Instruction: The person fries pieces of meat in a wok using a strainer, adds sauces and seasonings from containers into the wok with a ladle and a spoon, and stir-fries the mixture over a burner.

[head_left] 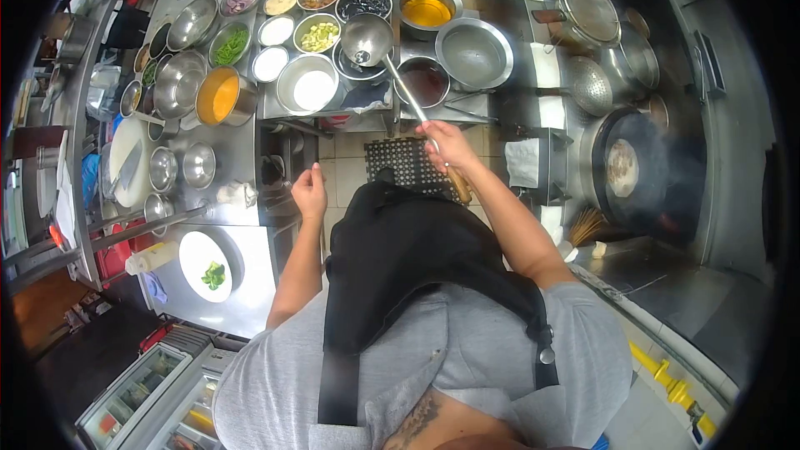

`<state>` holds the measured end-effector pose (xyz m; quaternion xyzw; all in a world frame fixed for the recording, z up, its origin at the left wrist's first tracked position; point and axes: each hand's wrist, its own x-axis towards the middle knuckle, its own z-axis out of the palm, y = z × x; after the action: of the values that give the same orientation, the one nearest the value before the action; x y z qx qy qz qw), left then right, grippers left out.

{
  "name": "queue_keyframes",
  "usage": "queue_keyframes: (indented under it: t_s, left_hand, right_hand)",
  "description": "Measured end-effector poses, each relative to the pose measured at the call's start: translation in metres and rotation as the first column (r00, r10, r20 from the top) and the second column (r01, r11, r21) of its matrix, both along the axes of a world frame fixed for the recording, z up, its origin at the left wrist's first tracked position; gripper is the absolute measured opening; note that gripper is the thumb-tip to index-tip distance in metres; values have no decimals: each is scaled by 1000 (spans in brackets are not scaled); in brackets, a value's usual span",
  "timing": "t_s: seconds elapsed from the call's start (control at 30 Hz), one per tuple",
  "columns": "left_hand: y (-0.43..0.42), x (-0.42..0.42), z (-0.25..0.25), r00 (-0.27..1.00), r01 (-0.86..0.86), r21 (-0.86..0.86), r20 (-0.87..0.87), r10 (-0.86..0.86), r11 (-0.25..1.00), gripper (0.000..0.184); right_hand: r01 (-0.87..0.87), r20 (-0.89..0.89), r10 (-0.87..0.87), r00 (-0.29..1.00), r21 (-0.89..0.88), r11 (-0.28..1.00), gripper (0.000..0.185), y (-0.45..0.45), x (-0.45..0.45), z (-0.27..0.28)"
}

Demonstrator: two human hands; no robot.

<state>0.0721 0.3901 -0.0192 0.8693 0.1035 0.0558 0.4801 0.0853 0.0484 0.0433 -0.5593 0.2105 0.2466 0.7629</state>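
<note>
My right hand (450, 147) is closed around the shaft of a long-handled ladle (406, 90), whose wooden grip end sticks out below my fist. Its metal bowl (367, 36) hangs over the pans at the front, above a steel bowl (361, 65) that it partly covers. A bowl of dark red-brown liquid (422, 82) sits just right of the shaft. My left hand (309, 192) hovers over the gap left of my body, fingers loosely bent and apart, with nothing visible in it.
A smoky wok (622, 168) with pale food stands on the right-hand range, near a perforated skimmer (591, 83). Left, a counter carries an orange sauce pot (223, 100) and a white plate (201, 262) with greens. A rubber mat (400, 162) lies on the floor ahead.
</note>
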Motion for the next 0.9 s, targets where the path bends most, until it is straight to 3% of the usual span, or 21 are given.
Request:
queue_keyframes:
  t_s: [0.37,0.5,0.63,0.77,0.83,0.9]
  left_hand:
    - [-46,-37,-2,998,-61,-64,-7,61,996,50]
    - [-63,-44,2,999,-32,-54,-44,30,998,47]
    - [-81,-50,0,999,21,-102,-45,-25,995,46]
    - [-93,-57,-2,994,73,-160,-63,-84,984,46]
    - [-96,-59,-8,961,178,-123,-191,-199,976,45]
    - [-101,-60,-20,941,237,-180,-200,-271,955,43]
  right_hand:
    - [-48,86,49,995,-18,999,35,-29,-7,27]
    - [-56,101,61,993,-52,997,29,-36,-4,28]
    - [-78,118,89,989,-93,993,34,-41,-3,29]
    - [-59,101,58,993,11,998,31,-46,-5,32]
    - [-33,106,27,994,56,998,32,-50,-8,39]
    - [-3,54,-8,999,200,980,33,-62,-19,50]
